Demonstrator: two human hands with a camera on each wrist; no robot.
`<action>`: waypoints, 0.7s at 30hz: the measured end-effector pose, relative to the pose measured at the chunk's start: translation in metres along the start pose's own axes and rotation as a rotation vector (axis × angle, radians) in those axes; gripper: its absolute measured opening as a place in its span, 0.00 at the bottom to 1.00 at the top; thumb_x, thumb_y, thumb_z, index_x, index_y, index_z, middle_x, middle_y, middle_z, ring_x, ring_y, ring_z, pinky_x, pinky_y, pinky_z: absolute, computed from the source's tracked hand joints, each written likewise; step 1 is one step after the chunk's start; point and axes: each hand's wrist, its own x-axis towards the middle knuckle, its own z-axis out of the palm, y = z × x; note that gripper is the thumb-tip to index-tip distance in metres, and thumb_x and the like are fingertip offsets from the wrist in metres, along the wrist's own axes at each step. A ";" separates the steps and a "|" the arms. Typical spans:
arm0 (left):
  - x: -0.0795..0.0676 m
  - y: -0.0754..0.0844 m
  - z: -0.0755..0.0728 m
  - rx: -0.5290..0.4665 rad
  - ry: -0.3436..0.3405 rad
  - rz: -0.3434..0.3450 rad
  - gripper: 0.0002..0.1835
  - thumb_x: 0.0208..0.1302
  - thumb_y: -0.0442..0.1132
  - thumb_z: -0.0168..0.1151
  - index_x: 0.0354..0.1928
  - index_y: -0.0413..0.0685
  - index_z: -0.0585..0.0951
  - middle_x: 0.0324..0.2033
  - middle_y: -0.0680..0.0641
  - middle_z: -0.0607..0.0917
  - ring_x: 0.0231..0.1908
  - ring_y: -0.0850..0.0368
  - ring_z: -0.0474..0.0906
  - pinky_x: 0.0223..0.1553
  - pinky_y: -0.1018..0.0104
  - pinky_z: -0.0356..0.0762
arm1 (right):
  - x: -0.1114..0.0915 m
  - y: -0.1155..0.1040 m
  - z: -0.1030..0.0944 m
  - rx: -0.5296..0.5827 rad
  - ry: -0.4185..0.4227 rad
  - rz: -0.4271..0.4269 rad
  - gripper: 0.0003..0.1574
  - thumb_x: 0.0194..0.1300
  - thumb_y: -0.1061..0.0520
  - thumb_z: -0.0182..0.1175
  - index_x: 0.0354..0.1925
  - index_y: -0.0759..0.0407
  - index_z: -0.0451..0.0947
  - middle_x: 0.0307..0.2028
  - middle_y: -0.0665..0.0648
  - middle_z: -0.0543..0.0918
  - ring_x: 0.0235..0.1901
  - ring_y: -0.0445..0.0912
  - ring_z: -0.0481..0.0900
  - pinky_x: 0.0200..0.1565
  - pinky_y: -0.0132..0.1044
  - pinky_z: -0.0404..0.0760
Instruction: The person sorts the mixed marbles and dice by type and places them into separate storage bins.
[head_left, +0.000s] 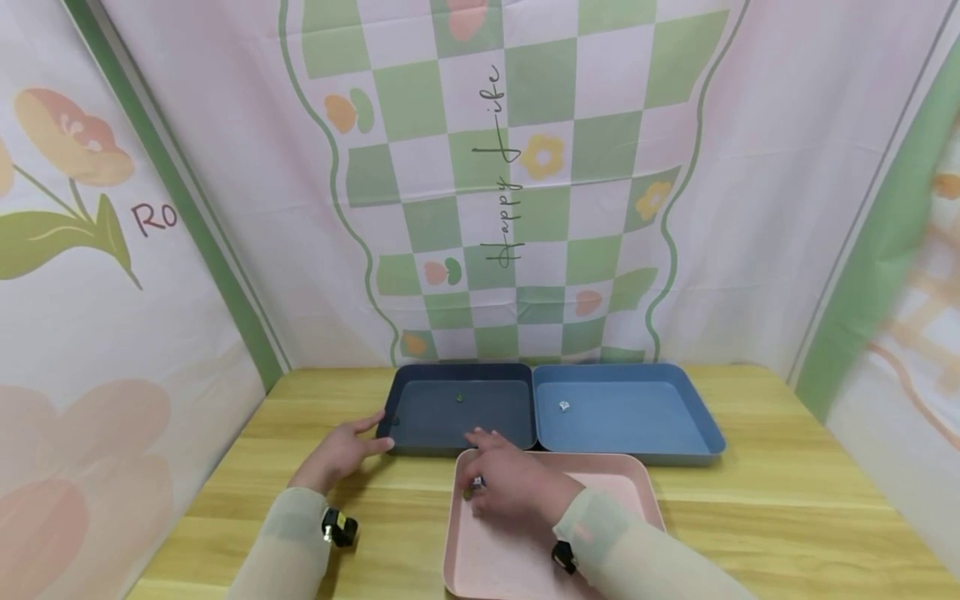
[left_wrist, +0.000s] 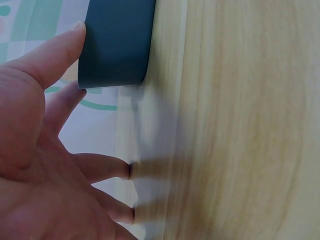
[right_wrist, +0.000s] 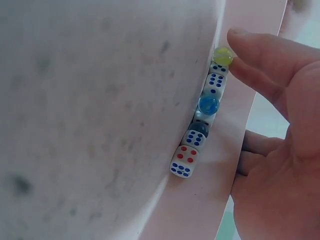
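Offers room above the blue tray (head_left: 637,421); meets right hand (head_left: 517,482) and dice row (right_wrist: 205,117) at left side of pink tray (head_left: 510,571), left hand (head_left: 341,454) at left edge of dark tray (head_left: 495,421).

A curtained-off workspace

Printed cloth hangings (head_left: 540,175) enclose a wood-grain table (head_left: 772,492) at its back and both sides; the wider building cannot be told.

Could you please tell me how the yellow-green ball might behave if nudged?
The yellow-green ball would probably roll, being round. Its glossy surface suggests it may be slippery. The neighbouring die and the wall of the pink tray may limit its travel.
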 end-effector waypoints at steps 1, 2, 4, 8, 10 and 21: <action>0.000 0.000 0.000 0.000 -0.002 0.000 0.38 0.64 0.56 0.67 0.74 0.65 0.66 0.73 0.37 0.61 0.70 0.30 0.52 0.65 0.31 0.50 | 0.000 0.000 0.000 -0.005 -0.001 0.001 0.12 0.57 0.54 0.72 0.38 0.36 0.87 0.68 0.58 0.71 0.74 0.60 0.51 0.72 0.52 0.47; 0.000 0.000 0.000 -0.002 -0.003 0.001 0.38 0.64 0.56 0.67 0.74 0.65 0.66 0.73 0.37 0.61 0.70 0.29 0.52 0.65 0.30 0.50 | 0.000 -0.001 0.000 -0.012 -0.003 0.001 0.12 0.57 0.54 0.72 0.38 0.36 0.87 0.67 0.58 0.71 0.74 0.60 0.52 0.72 0.52 0.47; 0.000 0.001 0.000 -0.002 -0.005 0.000 0.38 0.64 0.56 0.67 0.75 0.65 0.66 0.73 0.37 0.61 0.70 0.29 0.52 0.65 0.30 0.50 | 0.000 -0.001 0.000 -0.032 -0.009 -0.002 0.11 0.57 0.53 0.72 0.38 0.35 0.86 0.66 0.56 0.73 0.73 0.60 0.52 0.72 0.52 0.48; -0.001 0.002 0.000 0.005 -0.006 -0.005 0.38 0.64 0.56 0.67 0.75 0.65 0.66 0.73 0.37 0.61 0.70 0.29 0.52 0.65 0.30 0.51 | 0.000 -0.002 0.001 -0.074 -0.014 -0.015 0.09 0.56 0.50 0.74 0.35 0.35 0.86 0.65 0.55 0.75 0.73 0.59 0.53 0.72 0.52 0.50; -0.001 0.002 0.000 0.008 -0.006 -0.005 0.37 0.65 0.56 0.67 0.75 0.65 0.66 0.73 0.37 0.61 0.70 0.29 0.52 0.65 0.30 0.51 | 0.000 -0.001 0.002 -0.087 -0.014 -0.022 0.08 0.55 0.48 0.74 0.34 0.35 0.86 0.64 0.54 0.76 0.73 0.59 0.54 0.72 0.52 0.50; -0.003 0.004 -0.001 0.022 -0.006 0.006 0.37 0.66 0.55 0.66 0.75 0.64 0.65 0.73 0.36 0.61 0.70 0.29 0.52 0.65 0.30 0.50 | 0.000 -0.003 0.004 -0.108 0.002 -0.070 0.03 0.56 0.48 0.72 0.29 0.37 0.86 0.51 0.44 0.84 0.73 0.62 0.54 0.71 0.56 0.50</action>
